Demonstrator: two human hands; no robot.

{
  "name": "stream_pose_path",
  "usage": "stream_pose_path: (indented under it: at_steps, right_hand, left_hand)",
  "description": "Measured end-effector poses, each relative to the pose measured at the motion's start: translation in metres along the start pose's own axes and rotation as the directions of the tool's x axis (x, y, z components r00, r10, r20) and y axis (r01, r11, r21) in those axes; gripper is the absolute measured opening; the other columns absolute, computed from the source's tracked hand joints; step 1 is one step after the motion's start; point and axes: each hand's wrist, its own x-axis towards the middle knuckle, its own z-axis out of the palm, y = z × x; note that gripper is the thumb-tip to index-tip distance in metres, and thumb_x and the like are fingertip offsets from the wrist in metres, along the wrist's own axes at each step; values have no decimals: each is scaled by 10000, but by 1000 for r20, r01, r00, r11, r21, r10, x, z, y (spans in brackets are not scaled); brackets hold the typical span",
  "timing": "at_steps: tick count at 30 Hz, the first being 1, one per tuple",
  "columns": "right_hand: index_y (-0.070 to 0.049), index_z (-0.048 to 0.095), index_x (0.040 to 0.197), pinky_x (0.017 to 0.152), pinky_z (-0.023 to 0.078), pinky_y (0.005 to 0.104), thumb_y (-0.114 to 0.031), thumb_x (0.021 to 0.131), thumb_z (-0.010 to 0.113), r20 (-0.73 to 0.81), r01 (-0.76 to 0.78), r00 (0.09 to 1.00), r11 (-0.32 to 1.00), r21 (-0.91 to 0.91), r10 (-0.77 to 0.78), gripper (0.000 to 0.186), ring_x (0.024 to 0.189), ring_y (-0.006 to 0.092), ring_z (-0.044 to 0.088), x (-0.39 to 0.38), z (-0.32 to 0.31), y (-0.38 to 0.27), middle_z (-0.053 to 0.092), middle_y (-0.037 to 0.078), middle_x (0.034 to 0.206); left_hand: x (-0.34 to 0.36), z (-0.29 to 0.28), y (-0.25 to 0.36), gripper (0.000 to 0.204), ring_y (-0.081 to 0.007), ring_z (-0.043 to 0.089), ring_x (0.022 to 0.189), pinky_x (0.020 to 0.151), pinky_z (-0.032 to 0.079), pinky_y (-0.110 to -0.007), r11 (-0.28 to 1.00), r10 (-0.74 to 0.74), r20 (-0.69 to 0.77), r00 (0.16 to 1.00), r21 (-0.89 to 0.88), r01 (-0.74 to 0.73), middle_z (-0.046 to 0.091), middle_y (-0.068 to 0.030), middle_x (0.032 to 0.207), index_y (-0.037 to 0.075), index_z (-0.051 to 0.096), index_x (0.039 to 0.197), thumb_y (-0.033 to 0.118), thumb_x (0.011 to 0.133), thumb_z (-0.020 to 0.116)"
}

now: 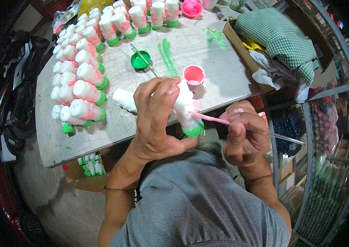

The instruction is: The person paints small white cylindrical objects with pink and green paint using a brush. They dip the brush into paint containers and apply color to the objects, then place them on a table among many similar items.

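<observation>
My left hand (151,123) grips a white candle-like cylinder (184,103) tilted over the table's near edge, fingers on one side and thumb near its green-painted base. Pink paint marks its lower side. In my right hand (246,133) is a thin paintbrush (213,119), its pink-coated end touching the cylinder just above the green. Beyond them stands a small cup of pink paint (193,75). A green paint dish (140,60) sits farther left with a second thin brush (147,66) lying across it. Beside my left hand, a plain white cylinder (124,100) lies partly hidden.
Rows of similar painted cylinders (88,90) line the table's (112,136) left and far sides. A bright pink bowl (191,7) stands at the back. To the right are an open cardboard box (244,53) with checked green cloth (275,37), and shelving (310,164). Another box (73,171) sits below.
</observation>
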Motion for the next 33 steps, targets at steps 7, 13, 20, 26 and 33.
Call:
stream_pose_path:
  at_steps: [7, 13, 20, 26, 33]
  right_hand:
    - [-3, 601, 1044, 735, 548, 370, -65, 979, 669, -2, 39, 999, 999, 0, -39, 112, 779, 262, 672, -5, -5, 8, 707, 125, 887]
    - [9, 553, 1053, 741, 531, 353, -84, 1013, 610, -85, 67, 994, 998, 5, -66, 116, 816, 240, 632, -2, -3, 15, 644, 124, 899]
    - [0, 708, 906, 771, 505, 350, -107, 891, 773, 59, -33, 997, 956, -292, 53, 126, 812, 236, 624, 60, 0, 36, 679, 91, 847]
    - [-19, 732, 893, 774, 482, 374, -71, 839, 785, 389, 114, 915, 856, -504, 107, 92, 819, 272, 630, 79, 15, 62, 686, 103, 851]
    - [-14, 739, 888, 770, 494, 362, -49, 821, 794, 227, -46, 968, 967, -251, 105, 93, 855, 275, 647, 76, -5, 49, 693, 102, 849]
  left_hand:
    - [-1, -1, 1, 1141, -380, 547, 1264, 1080, 434, -487, 992, -74, 45, 996, -97, 78, 552, -253, 1371, -12, 304, 1513, 129, 543, 887]
    - [-6, -3, -2, 1226, -367, 520, 1312, 1139, 372, -478, 970, -143, 39, 989, -191, 148, 502, -244, 1429, -18, 259, 1530, 157, 498, 896]
    - [-3, -10, -5, 1123, -404, 546, 1314, 1124, 425, -451, 952, -192, 10, 981, -239, 189, 515, -289, 1428, -27, 322, 1508, 161, 571, 912]
    - [-8, -14, -5, 1301, -361, 502, 1359, 1168, 352, -454, 949, -242, 84, 967, -187, 253, 488, -283, 1471, -17, 172, 1600, 118, 527, 894]
    - [-6, -11, -10, 1315, -348, 527, 1341, 1155, 377, -432, 967, -221, 52, 974, -117, 226, 517, -305, 1440, -28, 165, 1600, 134, 530, 911]
